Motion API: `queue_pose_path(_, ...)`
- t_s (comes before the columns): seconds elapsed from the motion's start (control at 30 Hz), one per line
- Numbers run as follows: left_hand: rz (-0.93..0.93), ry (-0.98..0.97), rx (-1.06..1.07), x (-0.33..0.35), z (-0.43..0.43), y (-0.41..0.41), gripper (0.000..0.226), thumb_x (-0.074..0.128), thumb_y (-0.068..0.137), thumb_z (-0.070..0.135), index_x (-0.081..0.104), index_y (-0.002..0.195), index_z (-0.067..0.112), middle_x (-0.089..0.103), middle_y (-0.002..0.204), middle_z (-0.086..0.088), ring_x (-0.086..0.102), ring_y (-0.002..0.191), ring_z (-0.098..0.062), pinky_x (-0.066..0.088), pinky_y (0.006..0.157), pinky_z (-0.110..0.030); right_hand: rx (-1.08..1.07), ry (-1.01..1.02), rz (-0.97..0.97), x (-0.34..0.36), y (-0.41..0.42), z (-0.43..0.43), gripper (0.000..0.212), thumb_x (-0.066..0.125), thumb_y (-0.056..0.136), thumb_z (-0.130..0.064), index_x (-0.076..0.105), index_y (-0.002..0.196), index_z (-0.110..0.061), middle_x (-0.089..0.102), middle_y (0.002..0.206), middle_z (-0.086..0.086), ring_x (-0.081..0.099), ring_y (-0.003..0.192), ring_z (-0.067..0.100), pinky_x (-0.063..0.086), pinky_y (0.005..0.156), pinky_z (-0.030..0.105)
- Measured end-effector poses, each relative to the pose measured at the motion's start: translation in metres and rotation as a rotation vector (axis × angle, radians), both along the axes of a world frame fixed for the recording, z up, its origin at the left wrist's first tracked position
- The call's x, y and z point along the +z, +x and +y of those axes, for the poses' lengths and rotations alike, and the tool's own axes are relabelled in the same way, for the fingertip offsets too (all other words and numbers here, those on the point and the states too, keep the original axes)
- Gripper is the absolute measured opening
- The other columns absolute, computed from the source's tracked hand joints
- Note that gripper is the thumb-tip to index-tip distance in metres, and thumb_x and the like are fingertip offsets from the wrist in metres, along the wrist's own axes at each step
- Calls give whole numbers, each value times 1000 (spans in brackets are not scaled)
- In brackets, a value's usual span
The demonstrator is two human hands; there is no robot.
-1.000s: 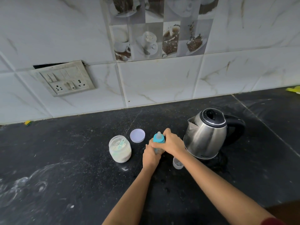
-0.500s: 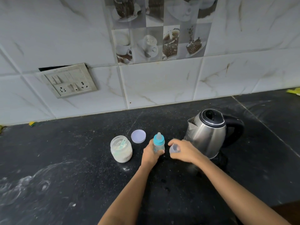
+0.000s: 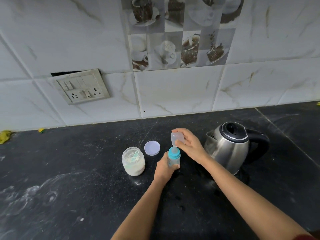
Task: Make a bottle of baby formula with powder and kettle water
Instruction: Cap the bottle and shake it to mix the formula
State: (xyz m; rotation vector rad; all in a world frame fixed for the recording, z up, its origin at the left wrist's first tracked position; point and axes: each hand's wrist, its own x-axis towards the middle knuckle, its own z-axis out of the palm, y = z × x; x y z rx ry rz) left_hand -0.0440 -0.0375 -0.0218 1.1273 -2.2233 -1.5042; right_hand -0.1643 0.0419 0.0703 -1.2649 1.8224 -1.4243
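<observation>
A small baby bottle (image 3: 174, 158) with a blue collar and a teat stands upright on the black counter (image 3: 69, 179). My left hand (image 3: 163, 168) wraps its lower part. My right hand (image 3: 188, 144) holds the clear bottle cap (image 3: 176, 138) just above the teat, tilted. An open jar of white formula powder (image 3: 133, 161) with a pale green scoop inside stands to the left of the bottle. Its round lid (image 3: 152, 148) lies flat behind it. A steel kettle (image 3: 230, 148) with a black handle stands to the right.
A tiled wall with a switch and socket plate (image 3: 81, 87) rises behind the counter. Yellow scraps (image 3: 5, 136) lie at the far left by the wall. White smears mark the counter's left front.
My right hand left the bottle's collar, picked the clear cap up from the counter near the kettle and raised it over the teat. The left hand kept hold of the bottle.
</observation>
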Motion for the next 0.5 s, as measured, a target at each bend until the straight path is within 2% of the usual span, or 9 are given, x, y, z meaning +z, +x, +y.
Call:
queue_pose_path(0.07, 10, 5, 19, -1, -4, 1, 63, 73, 79, 22, 42, 133, 27, 57, 125, 8, 53, 116, -12, 42, 101, -33, 36, -29, 10, -6, -1, -4, 37, 64, 91, -7, 57, 122, -26, 56, 129, -3, 54, 123, 9, 49, 99, 25)
queue_pose_path(0.13, 14, 4, 21, -4, -5, 2, 59, 73, 78, 23, 44, 130, 28, 60, 118, 8, 56, 109, -11, 45, 97, -34, 68, 7, 87, -13, 0, -3, 41, 67, 88, -7, 56, 119, -32, 56, 126, -4, 56, 121, 11, 50, 99, 31)
queue_pose_path(0.2, 23, 8, 11, -5, -3, 2, 57, 72, 78, 23, 46, 127, 29, 62, 112, 8, 58, 104, -9, 48, 94, -36, 114, 67, 172, -24, 1, 1, 45, 67, 86, -5, 56, 115, -36, 56, 123, -9, 55, 120, 10, 49, 101, 32)
queue_pose_path(0.3, 45, 23, 3, -4, 0, 2, 58, 73, 79, 21, 45, 129, 28, 61, 114, 8, 57, 105, -9, 48, 94, -33, 100, 120, 211, -38, 2, 4, 46, 68, 83, -3, 54, 111, -38, 55, 122, -9, 54, 121, 9, 49, 102, 36)
queue_pose_path(0.4, 55, 24, 10, -4, 1, 2, 59, 73, 79, 18, 45, 130, 26, 61, 115, 7, 57, 106, -8, 47, 94, -30, 63, 95, 223, -44, 3, 4, 50, 70, 84, -5, 49, 107, -45, 57, 126, -7, 53, 124, 9, 48, 104, 37)
queue_pose_path(0.5, 62, 4, 19, -5, 2, 2, 59, 73, 79, 18, 45, 130, 27, 61, 114, 8, 57, 105, -8, 47, 94, -31, 61, 71, 273, -51, 1, 3, 46, 71, 84, -11, 49, 109, -43, 58, 126, -7, 54, 123, 9, 49, 102, 37)
